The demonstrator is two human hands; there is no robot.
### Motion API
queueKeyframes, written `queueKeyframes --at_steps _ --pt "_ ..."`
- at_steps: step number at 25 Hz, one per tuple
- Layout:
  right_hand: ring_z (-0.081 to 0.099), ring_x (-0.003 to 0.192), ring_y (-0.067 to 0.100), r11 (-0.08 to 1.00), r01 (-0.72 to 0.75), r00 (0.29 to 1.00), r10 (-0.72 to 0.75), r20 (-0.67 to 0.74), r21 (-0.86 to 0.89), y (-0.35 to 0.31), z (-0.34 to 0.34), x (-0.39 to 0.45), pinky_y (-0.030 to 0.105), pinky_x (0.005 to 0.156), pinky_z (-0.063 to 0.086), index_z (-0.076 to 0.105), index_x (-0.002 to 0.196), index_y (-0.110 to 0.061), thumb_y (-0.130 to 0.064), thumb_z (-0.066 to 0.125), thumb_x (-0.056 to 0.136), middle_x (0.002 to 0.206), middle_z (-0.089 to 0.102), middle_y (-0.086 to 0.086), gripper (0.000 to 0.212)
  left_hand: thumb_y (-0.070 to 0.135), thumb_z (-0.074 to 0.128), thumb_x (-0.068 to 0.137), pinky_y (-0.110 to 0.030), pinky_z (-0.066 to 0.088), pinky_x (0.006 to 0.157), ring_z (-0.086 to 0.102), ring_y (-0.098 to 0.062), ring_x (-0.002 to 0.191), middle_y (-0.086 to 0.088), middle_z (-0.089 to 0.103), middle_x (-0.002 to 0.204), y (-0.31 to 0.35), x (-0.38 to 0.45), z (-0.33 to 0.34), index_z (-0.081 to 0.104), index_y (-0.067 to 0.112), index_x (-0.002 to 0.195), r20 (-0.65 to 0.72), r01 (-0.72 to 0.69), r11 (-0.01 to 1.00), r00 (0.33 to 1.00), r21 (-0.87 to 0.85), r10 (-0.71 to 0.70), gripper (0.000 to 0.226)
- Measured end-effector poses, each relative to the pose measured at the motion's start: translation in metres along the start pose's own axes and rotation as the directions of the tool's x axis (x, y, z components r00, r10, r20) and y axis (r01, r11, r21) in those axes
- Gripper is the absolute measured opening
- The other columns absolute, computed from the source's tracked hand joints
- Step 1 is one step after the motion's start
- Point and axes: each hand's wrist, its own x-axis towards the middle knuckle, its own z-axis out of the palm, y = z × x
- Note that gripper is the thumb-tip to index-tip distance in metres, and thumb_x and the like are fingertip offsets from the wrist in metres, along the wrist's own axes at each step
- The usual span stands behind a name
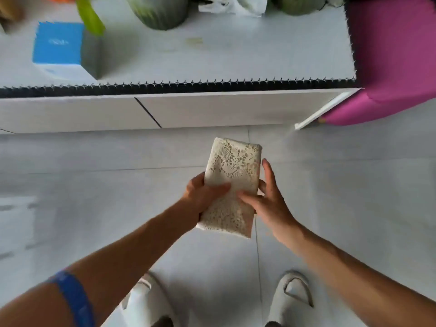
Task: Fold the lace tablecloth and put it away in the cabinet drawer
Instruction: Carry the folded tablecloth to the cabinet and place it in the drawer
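Holding folded cloth [232,185] in left hand [203,195], thumb clamped on top; right hand [266,197] fingers straight, steadying edge. Keep bundle pinched flat, free right to pull drawer [212,112], seemingly shut, blurred.

Both bare forearms reach forward and converge in front of the person. The left hand [203,194] grips the folded lace tablecloth [232,182] from its left side — thumb laid across the top. The right hand [269,199] rests against the right edge (fingers straight and spread), its thumb touching the cloth.
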Motion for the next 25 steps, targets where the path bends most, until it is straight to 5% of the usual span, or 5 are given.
queueKeyframes --at_steps 3,6,10,16,25 --pt "0.070 0.102 0.011 1.000 0.018 0.997 -0.017 -0.076 0.017 0.022 -0.004 0.064 0.031 0.073 0.054 0.027 0.148 -0.040 -0.038 0.073 0.086 0.121 0.069 -0.005 0.077 0.017 0.084 0.074 -0.047 0.062 0.074 0.075 -0.030 0.087 -0.009 0.076 0.100 -0.008 0.046 -0.024 0.069 0.019 0.109 0.027 -0.080 0.984 0.997 0.161 0.076 0.039" --pt "0.067 0.105 0.020 0.951 0.020 0.988 0.029 -0.152 0.308 0.022 -0.008 0.120 0.035 0.075 0.054 0.039 0.144 -0.026 -0.034 0.071 0.088 0.129 0.065 0.003 0.065 0.021 0.084 0.073 -0.047 0.062 0.075 0.075 -0.026 0.084 -0.003 0.077 0.096 -0.008 0.061 -0.050 0.070 0.025 0.105 0.057 -0.179 0.907 0.984 0.382 0.170 0.034" --pt "0.056 0.124 0.032 0.624 -0.027 0.992 0.114 -0.056 0.781 -0.007 -0.005 0.181 0.046 0.094 0.051 0.055 0.115 -0.018 -0.025 0.055 0.095 0.143 0.051 0.008 0.021 0.024 0.086 0.071 -0.047 0.062 0.075 0.075 -0.025 0.082 -0.004 0.076 0.092 0.000 0.052 -0.077 0.071 0.024 0.097 0.141 -0.275 0.768 0.961 0.578 0.238 0.030" --pt "0.037 0.141 0.032 0.421 0.059 0.995 0.047 -0.086 0.905 -0.015 -0.023 0.203 0.053 0.115 0.030 0.050 0.127 -0.021 -0.022 0.049 0.092 0.153 0.039 0.005 0.035 0.024 0.087 0.070 -0.038 0.062 0.069 0.075 -0.025 0.081 -0.006 0.076 0.093 0.009 0.024 -0.091 0.070 0.021 0.097 0.234 -0.403 0.751 0.915 0.523 0.329 0.031" --pt "0.050 0.116 0.016 0.546 0.003 0.998 0.057 -0.040 0.838 -0.023 -0.032 0.212 0.054 0.099 0.034 0.050 0.104 -0.025 -0.027 0.055 0.079 0.151 0.039 -0.004 0.026 0.019 0.083 0.072 -0.041 0.060 0.069 0.073 -0.037 0.087 -0.016 0.075 0.102 0.049 -0.004 -0.119 0.068 0.014 0.106 0.323 -0.473 0.779 0.875 0.412 0.361 0.037"
